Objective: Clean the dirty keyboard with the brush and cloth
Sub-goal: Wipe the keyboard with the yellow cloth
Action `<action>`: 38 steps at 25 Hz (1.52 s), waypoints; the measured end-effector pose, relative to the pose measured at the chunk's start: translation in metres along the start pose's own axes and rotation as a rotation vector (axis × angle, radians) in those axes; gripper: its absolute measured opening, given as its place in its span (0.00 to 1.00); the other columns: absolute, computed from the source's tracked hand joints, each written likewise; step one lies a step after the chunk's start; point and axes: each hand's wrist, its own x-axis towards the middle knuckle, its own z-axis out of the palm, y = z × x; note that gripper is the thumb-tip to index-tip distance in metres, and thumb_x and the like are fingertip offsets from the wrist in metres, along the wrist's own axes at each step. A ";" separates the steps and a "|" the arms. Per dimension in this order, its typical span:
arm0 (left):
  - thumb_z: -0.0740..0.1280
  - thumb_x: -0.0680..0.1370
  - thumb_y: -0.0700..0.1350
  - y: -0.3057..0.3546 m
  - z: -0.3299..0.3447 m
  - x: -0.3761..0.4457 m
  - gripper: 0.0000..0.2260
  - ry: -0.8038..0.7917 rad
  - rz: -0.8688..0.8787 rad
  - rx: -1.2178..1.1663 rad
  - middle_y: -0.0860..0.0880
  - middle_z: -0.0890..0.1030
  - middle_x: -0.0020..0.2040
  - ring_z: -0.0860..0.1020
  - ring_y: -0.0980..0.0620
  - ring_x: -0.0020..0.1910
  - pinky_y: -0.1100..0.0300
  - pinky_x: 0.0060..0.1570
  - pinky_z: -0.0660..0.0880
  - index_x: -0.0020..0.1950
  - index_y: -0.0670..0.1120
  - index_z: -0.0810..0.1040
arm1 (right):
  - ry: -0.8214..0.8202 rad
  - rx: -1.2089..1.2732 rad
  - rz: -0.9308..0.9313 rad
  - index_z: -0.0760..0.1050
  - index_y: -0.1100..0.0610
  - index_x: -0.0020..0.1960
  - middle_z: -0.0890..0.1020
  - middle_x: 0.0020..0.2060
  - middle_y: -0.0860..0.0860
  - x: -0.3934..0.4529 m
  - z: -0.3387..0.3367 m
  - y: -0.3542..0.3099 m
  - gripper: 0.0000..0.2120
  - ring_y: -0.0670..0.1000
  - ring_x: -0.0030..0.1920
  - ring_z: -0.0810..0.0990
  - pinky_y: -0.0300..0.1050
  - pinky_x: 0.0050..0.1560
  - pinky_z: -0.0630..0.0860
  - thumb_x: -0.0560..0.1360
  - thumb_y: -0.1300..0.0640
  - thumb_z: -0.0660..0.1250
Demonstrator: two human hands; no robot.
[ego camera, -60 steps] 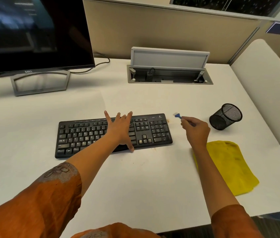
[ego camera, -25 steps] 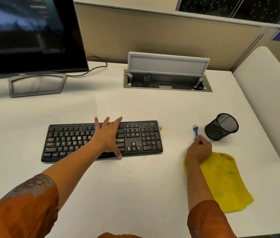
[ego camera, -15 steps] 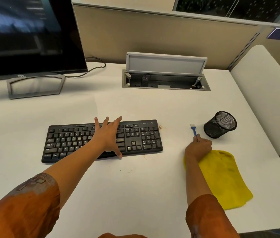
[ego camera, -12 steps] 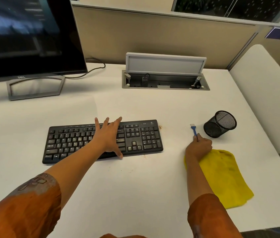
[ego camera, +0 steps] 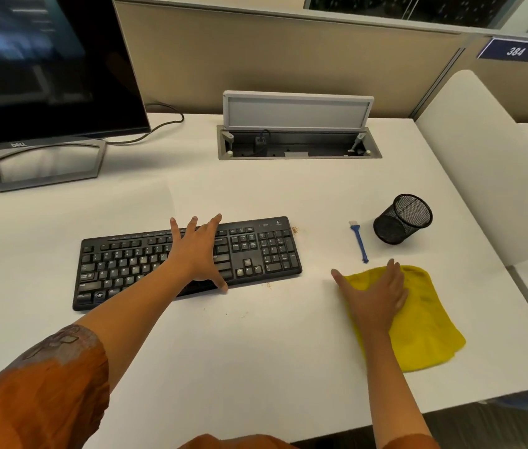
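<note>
The right hand (ego camera: pixel 374 294) is laid flat with fingers straight on the near-left part of the yellow cloth (ego camera: pixel 418 322), nothing gripped; the left hand (ego camera: pixel 196 251) is spread flat on the keyboard (ego camera: pixel 256 251), pinning it to the counter (ego camera: pixel 256 351). The brush (ego camera: pixel 358 241) is left loose just beyond the cloth, beside the mesh cup (ego camera: pixel 402 218). If the cloth is dragged forward, the brush could be knocked away, and crumbs (ego camera: pixel 295 229) by the keyboard could be smeared across the counter.

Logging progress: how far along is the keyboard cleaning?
Brushing looks finished: the blue brush lies on the desk, crumbs beside the keyboard. In hand: right hand flat on the yellow cloth, left hand steadying the keyboard. Left: wiping the dusty keys.
</note>
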 end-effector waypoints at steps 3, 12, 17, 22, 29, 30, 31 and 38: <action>0.81 0.58 0.70 -0.001 0.001 0.000 0.71 0.001 0.005 -0.004 0.46 0.55 0.84 0.43 0.40 0.83 0.30 0.73 0.33 0.83 0.50 0.36 | -0.084 -0.181 0.011 0.46 0.62 0.81 0.51 0.81 0.57 -0.020 0.008 0.023 0.64 0.57 0.80 0.48 0.59 0.79 0.44 0.63 0.20 0.63; 0.79 0.62 0.70 -0.011 0.013 0.000 0.67 -0.013 0.070 -0.071 0.46 0.46 0.85 0.43 0.43 0.83 0.32 0.74 0.33 0.83 0.50 0.36 | 0.084 0.126 0.149 0.57 0.68 0.77 0.65 0.74 0.67 -0.023 0.015 0.026 0.26 0.66 0.75 0.62 0.57 0.77 0.56 0.84 0.57 0.58; 0.76 0.62 0.74 -0.028 0.019 0.002 0.66 0.008 0.130 -0.103 0.47 0.43 0.85 0.41 0.43 0.83 0.33 0.73 0.30 0.83 0.52 0.36 | 0.438 0.681 0.196 0.66 0.69 0.71 0.76 0.64 0.60 -0.048 -0.029 -0.025 0.19 0.59 0.63 0.75 0.21 0.56 0.63 0.85 0.59 0.57; 0.72 0.61 0.78 -0.054 0.025 0.001 0.65 0.030 0.177 -0.118 0.47 0.43 0.85 0.39 0.44 0.83 0.33 0.72 0.27 0.84 0.53 0.38 | 0.443 0.778 -0.014 0.71 0.69 0.67 0.77 0.56 0.51 -0.070 -0.033 -0.083 0.17 0.41 0.54 0.76 0.21 0.53 0.67 0.84 0.59 0.59; 0.70 0.62 0.79 -0.101 0.024 -0.015 0.63 0.077 0.132 -0.128 0.48 0.45 0.85 0.40 0.46 0.83 0.35 0.71 0.25 0.84 0.52 0.41 | -0.205 0.522 -0.439 0.66 0.58 0.74 0.78 0.65 0.57 -0.098 0.038 -0.166 0.24 0.56 0.63 0.77 0.52 0.66 0.73 0.82 0.47 0.58; 0.69 0.62 0.80 -0.108 0.025 -0.017 0.63 0.082 0.133 -0.138 0.48 0.45 0.85 0.41 0.46 0.83 0.35 0.71 0.25 0.84 0.52 0.42 | -0.267 0.462 -0.455 0.66 0.58 0.75 0.77 0.67 0.56 -0.105 0.050 -0.175 0.25 0.56 0.65 0.76 0.52 0.69 0.71 0.82 0.47 0.59; 0.68 0.61 0.81 -0.114 0.028 -0.020 0.64 0.090 0.137 -0.145 0.48 0.46 0.85 0.42 0.47 0.83 0.36 0.71 0.25 0.84 0.52 0.42 | -0.317 0.419 -0.469 0.66 0.58 0.75 0.76 0.67 0.56 -0.112 0.061 -0.184 0.26 0.55 0.66 0.75 0.50 0.70 0.69 0.82 0.46 0.60; 0.54 0.56 0.88 -0.160 0.040 -0.034 0.65 0.166 0.232 -0.255 0.51 0.51 0.85 0.46 0.50 0.83 0.38 0.76 0.29 0.84 0.53 0.49 | -0.641 0.097 -0.834 0.56 0.53 0.80 0.61 0.79 0.50 -0.152 0.083 -0.204 0.33 0.50 0.79 0.55 0.44 0.79 0.47 0.81 0.38 0.56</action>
